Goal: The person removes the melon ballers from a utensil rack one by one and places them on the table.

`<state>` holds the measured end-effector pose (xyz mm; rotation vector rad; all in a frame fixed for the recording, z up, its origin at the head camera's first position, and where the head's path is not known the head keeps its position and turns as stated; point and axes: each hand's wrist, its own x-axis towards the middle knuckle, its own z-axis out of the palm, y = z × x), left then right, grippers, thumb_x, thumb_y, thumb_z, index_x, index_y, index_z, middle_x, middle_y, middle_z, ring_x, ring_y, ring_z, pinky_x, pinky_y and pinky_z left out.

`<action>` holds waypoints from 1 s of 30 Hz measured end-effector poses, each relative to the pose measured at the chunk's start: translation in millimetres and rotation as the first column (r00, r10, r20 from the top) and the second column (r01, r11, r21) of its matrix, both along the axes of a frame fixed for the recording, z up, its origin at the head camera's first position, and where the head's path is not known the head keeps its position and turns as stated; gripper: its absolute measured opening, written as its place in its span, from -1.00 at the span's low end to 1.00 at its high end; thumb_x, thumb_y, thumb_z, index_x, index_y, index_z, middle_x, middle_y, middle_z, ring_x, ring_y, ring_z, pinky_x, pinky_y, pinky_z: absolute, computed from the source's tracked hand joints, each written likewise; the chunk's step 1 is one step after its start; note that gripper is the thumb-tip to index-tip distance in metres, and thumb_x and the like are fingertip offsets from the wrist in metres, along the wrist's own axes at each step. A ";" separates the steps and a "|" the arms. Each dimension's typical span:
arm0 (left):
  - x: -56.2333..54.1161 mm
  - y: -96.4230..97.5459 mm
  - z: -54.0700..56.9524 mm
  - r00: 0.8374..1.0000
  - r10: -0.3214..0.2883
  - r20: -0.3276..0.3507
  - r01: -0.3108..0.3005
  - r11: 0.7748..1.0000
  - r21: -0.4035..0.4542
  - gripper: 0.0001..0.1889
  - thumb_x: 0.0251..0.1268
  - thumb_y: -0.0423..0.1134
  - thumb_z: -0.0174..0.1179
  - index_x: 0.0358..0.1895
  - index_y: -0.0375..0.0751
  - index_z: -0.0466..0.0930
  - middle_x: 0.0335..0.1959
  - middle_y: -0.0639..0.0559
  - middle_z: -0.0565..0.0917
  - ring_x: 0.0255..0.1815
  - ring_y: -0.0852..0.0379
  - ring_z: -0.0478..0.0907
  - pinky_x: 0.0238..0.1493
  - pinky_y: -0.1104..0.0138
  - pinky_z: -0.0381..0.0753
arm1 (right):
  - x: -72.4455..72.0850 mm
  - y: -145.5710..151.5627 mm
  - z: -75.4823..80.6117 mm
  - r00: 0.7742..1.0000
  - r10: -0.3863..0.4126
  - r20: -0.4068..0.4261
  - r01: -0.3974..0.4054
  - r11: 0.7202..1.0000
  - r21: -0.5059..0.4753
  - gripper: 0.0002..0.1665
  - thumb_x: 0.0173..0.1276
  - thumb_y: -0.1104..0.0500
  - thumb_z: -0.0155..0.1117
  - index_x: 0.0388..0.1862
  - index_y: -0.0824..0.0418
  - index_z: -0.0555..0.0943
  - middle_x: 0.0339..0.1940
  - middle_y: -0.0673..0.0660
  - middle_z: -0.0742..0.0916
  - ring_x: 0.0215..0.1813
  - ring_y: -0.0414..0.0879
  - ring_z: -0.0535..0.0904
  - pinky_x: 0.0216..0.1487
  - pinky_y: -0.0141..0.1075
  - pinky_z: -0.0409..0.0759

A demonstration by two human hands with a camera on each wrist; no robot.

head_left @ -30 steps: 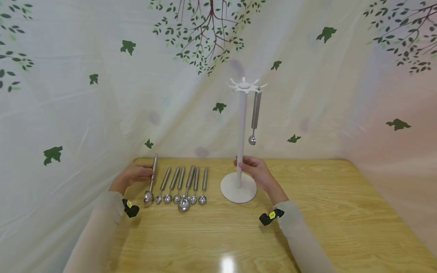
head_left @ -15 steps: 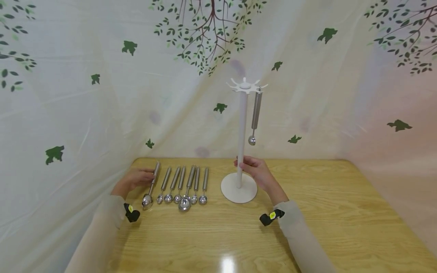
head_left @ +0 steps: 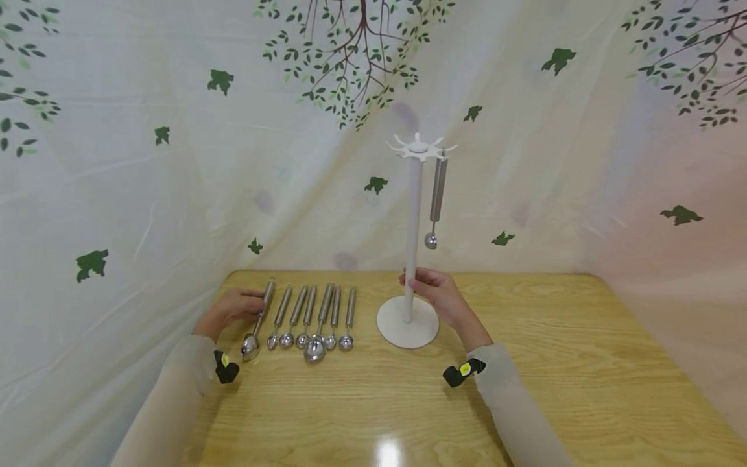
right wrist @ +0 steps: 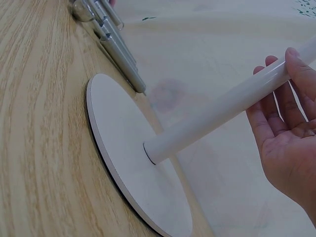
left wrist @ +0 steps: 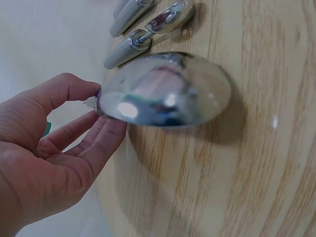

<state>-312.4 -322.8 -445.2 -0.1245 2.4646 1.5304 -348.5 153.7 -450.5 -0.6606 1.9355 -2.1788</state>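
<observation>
At the left end of a row of utensils, my left hand (head_left: pixel 236 308) pinches the handle of a large metal scoop (head_left: pixel 251 347) between thumb and fingers. In the left wrist view the scoop's shiny rounded bowl (left wrist: pixel 168 94) hides most of its handle. My right hand (head_left: pixel 439 295) grips the lower pole of a white hanging stand (head_left: pixel 412 220), thumb on the near side and fingers behind. The stand is upright, its round base (right wrist: pixel 133 148) flat on the table. From one hook of its top ring (head_left: pixel 417 149) hangs a small metal scoop (head_left: pixel 438 194).
Several metal scoops lie side by side between my hands, handles away from me; one with a bigger bowl (head_left: pixel 315 348) sticks out nearer. The wooden table (head_left: pixel 350 408) ends at a pale printed cloth (head_left: pixel 315 214) behind and at the sides.
The large scoop in my left hand has come down and tilted, its handle end leaning further right and its bowl slightly nearer. My right hand and the stand hold still.
</observation>
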 end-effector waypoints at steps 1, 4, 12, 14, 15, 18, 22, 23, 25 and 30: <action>0.5 1.0 0.7 1.000 0.003 -0.001 -0.003 1.000 -0.006 -0.40 0.44 -0.40 0.17 0.42 -0.66 0.23 0.24 -0.53 0.56 -0.05 0.09 0.72 0.10 0.17 0.76 | 0.4 0.0 0.4 1.000 -0.001 0.001 0.001 1.000 0.001 -0.67 0.50 0.21 0.27 0.19 0.26 0.67 -0.05 -0.10 0.82 0.16 -0.18 0.70 0.30 -0.35 0.61; 2.2 3.4 2.3 1.000 -0.005 -0.011 0.004 1.000 -0.019 -0.41 0.45 -0.39 0.16 0.41 -0.67 0.24 0.24 -0.55 0.55 -0.01 0.04 0.72 0.12 0.13 0.75 | 0.1 0.4 0.5 1.000 -0.002 0.007 0.002 1.000 0.009 -0.59 0.51 0.21 0.26 0.25 0.36 0.60 -0.05 -0.10 0.81 0.17 -0.19 0.70 0.34 -0.33 0.60; 2.6 5.8 -1.9 0.997 -0.030 -0.073 0.025 0.997 -0.069 -0.44 0.43 -0.40 0.17 0.39 -0.65 0.29 0.20 -0.58 0.56 -0.06 -0.05 0.75 0.07 0.09 0.77 | 0.2 1.1 -0.2 1.000 0.000 0.004 0.000 1.000 0.019 -0.53 0.51 0.19 0.26 0.29 0.43 0.55 -0.03 -0.10 0.81 0.18 -0.18 0.70 0.36 -0.30 0.59; 3.9 7.5 -2.7 0.995 -0.035 -0.094 0.026 0.995 -0.092 -0.44 0.42 -0.39 0.19 0.39 -0.62 0.32 0.22 -0.58 0.55 -0.05 -0.07 0.75 0.07 0.08 0.77 | 0.1 0.9 -0.3 1.000 0.002 0.001 -0.002 1.000 0.017 -0.49 0.51 0.20 0.26 0.30 0.49 0.50 -0.03 -0.11 0.81 0.17 -0.18 0.70 0.35 -0.32 0.60; 4.0 8.1 -3.2 0.994 -0.035 -0.102 0.025 0.995 -0.097 -0.44 0.42 -0.39 0.20 0.39 -0.61 0.33 0.23 -0.58 0.54 -0.06 -0.07 0.75 0.05 0.08 0.77 | 0.0 0.7 -0.3 1.000 0.002 0.001 -0.002 1.000 0.014 -0.48 0.51 0.20 0.26 0.31 0.50 0.49 -0.03 -0.11 0.81 0.17 -0.19 0.70 0.34 -0.33 0.60; 3.8 10.0 -4.6 0.993 -0.018 -0.118 0.005 0.994 -0.110 -0.44 0.39 -0.39 0.23 0.38 -0.59 0.36 0.24 -0.58 0.54 -0.10 0.00 0.75 -0.02 0.15 0.79 | 0.2 0.2 0.3 1.000 0.010 0.002 -0.010 1.000 -0.006 -0.59 0.50 0.23 0.27 0.24 0.38 0.60 -0.05 -0.11 0.82 0.14 -0.20 0.71 0.30 -0.36 0.61; 2.0 10.9 -7.5 0.991 -0.005 -0.137 -0.016 0.988 -0.154 -0.44 0.35 -0.37 0.27 0.35 -0.57 0.41 0.22 -0.57 0.56 -0.14 0.05 0.74 -0.10 0.22 0.80 | 0.8 -0.3 1.6 1.000 0.021 0.003 -0.021 0.999 -0.029 -0.75 0.48 0.24 0.29 0.07 0.08 0.73 -0.08 -0.11 0.82 0.11 -0.20 0.71 0.26 -0.37 0.63; 1.3 10.6 -8.6 0.989 -0.009 -0.145 -0.016 0.985 -0.170 -0.45 0.35 -0.37 0.28 0.35 -0.57 0.42 0.22 -0.57 0.56 -0.14 0.04 0.74 -0.10 0.22 0.80 | 1.0 -0.3 1.9 1.000 0.022 0.004 -0.022 0.999 -0.032 -0.76 0.48 0.24 0.29 0.06 0.07 0.73 -0.09 -0.10 0.82 0.11 -0.21 0.71 0.26 -0.38 0.63; 0.2 10.7 -10.4 0.987 -0.010 -0.158 -0.021 0.980 -0.196 -0.46 0.34 -0.37 0.29 0.33 -0.55 0.45 0.21 -0.57 0.57 -0.12 0.00 0.74 -0.11 0.22 0.80 | 1.2 -0.4 2.2 1.000 0.024 0.000 -0.024 0.999 -0.032 -0.74 0.48 0.24 0.29 0.10 0.15 0.72 -0.09 -0.11 0.82 0.11 -0.21 0.71 0.25 -0.38 0.64; -1.1 11.3 -12.1 0.983 -0.014 -0.183 -0.031 0.970 -0.240 -0.51 0.33 -0.37 0.30 0.28 -0.55 0.50 0.17 -0.56 0.59 -0.12 -0.07 0.75 -0.14 0.24 0.81 | 1.8 -0.7 2.0 1.000 0.022 -0.003 -0.022 0.999 -0.033 -0.59 0.49 0.25 0.28 0.23 0.43 0.58 -0.09 -0.10 0.82 0.12 -0.20 0.70 0.26 -0.37 0.64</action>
